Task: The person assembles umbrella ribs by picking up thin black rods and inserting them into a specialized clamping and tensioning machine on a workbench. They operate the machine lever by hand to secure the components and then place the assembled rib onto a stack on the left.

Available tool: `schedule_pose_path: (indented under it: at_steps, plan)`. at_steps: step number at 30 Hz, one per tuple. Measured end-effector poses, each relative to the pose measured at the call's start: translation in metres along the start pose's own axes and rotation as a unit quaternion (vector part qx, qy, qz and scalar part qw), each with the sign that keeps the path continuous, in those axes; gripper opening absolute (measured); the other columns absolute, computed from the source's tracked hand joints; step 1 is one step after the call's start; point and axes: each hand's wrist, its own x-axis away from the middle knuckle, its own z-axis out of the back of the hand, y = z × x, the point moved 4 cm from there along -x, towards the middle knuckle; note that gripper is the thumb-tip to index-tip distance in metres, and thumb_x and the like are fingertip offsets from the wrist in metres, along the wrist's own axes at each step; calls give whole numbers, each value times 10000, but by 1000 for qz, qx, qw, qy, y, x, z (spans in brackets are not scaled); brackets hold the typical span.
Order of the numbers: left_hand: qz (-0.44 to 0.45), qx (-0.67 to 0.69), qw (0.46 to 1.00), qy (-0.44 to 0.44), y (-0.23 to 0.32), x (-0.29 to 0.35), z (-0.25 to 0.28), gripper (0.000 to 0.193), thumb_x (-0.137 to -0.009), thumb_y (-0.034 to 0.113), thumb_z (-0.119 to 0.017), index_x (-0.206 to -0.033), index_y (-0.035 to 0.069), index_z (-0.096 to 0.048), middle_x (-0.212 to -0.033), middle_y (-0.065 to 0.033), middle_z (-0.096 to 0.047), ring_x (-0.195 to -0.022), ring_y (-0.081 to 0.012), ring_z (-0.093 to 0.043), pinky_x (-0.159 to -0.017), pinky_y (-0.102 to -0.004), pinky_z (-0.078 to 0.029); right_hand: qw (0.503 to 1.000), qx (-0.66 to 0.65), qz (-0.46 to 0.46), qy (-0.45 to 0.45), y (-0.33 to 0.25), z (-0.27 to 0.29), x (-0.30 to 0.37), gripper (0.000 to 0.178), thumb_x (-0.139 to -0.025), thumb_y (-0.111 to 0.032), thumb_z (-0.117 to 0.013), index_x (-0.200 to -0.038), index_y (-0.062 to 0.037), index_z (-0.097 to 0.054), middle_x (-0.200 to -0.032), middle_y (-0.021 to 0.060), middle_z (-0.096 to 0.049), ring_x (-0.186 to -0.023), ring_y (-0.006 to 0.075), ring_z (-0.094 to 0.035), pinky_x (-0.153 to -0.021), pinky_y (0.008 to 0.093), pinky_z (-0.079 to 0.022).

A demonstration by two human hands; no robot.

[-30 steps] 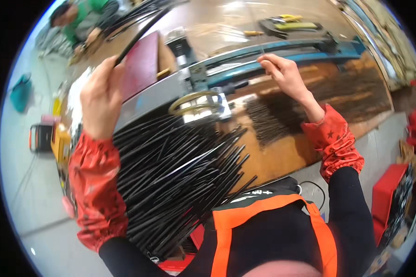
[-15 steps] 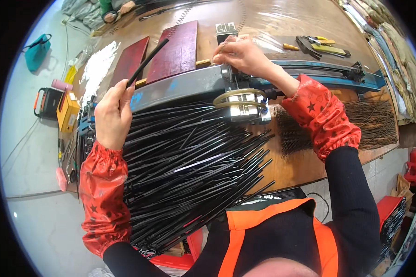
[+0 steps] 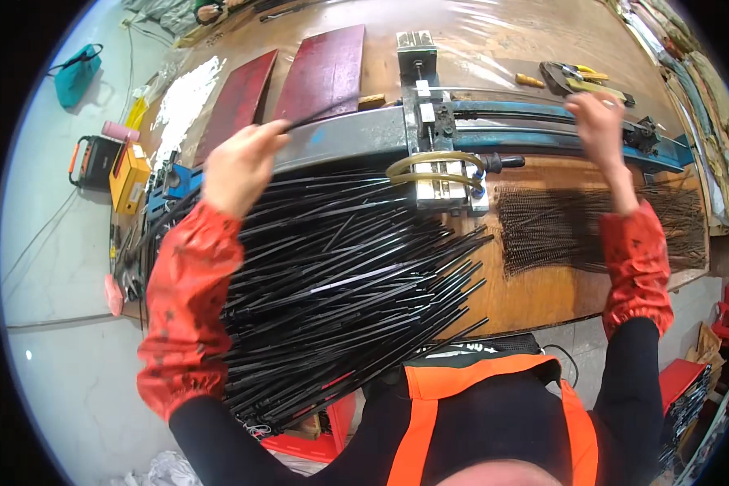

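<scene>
My left hand [image 3: 241, 168] is closed round a slim black tube [image 3: 322, 113], which points up and right over the grey beam of a blue-and-grey bench machine [image 3: 348, 139]. Below that wrist lies a large heap of black rods or tubes [image 3: 324, 279]. Over the right end of the machine's blue rails, my right hand [image 3: 599, 130] is closed and smeared by motion; what is in its fingers cannot be made out. Nearer to me than this hand lies a bed of brown coil springs [image 3: 543, 235].
Two dark red boards [image 3: 320, 73] lean behind the machine, beside scattered white pieces [image 3: 188, 105]. Pliers-like tools with yellow handles [image 3: 579, 79] lie at the back right. A yellow box [image 3: 128, 178] stands at the left edge. Another person's hand [image 3: 209, 12] shows at the far left.
My right hand has moved right, away from the machine's middle, and the coil spring seen in it is no longer clear. The tube in my left hand has tipped lower, toward the right.
</scene>
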Motion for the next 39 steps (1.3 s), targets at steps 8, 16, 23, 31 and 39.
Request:
schedule_pose_path:
  at_steps: [8, 16, 23, 31, 39]
  plan:
    - [-44, 31, 997, -62, 62, -83, -100, 228, -960, 295, -626, -1073, 103, -670, -915, -142, -681, -832, -360, -678, -699, -453, -548, 997, -47, -61, 4, 68, 18, 50, 59, -923, -74, -644, -947, -26, -669, -900, 135, -673, -879, 324, -629, -805, 429, -483]
    - [12, 117, 992, -39, 52, -64, -109, 221, -942, 268, -666, -968, 49, -653, -903, -148, -628, -839, -364, -637, -753, -449, -512, 997, -33, -73, -6, 67, -1, 57, 104, -968, -132, -629, -993, -31, -637, -899, 120, -635, -886, 310, -599, -843, 405, -453]
    - [24, 146, 989, -16, 52, -69, -104, 219, -855, 246, -771, -940, 73, -667, -888, -119, -624, -821, -352, -636, -704, -435, -504, 995, -49, -86, 27, 65, -2, 57, 105, -960, -125, -635, -1006, -34, -656, -926, 135, -653, -918, 321, -615, -854, 414, -463]
    - [-23, 80, 993, -84, 47, -69, -118, 258, -1005, 350, -543, -1061, 121, -649, -916, -158, -695, -857, -373, -678, -708, -485, -533, 998, -56, -28, 15, -28, 28, 28, 458, -872, -12, -675, -1320, -104, -642, -1295, 63, -683, -1295, 290, -541, -1084, 421, -364]
    - [21, -18, 995, -95, 68, -83, -120, 240, -1001, 368, -533, -1007, 150, -636, -813, -150, -701, -788, -383, -688, -649, -524, -521, 987, -161, -16, -9, -100, 33, 51, 283, -852, -160, -742, -1128, -106, -710, -967, 19, -731, -943, 230, -636, -863, 370, -385]
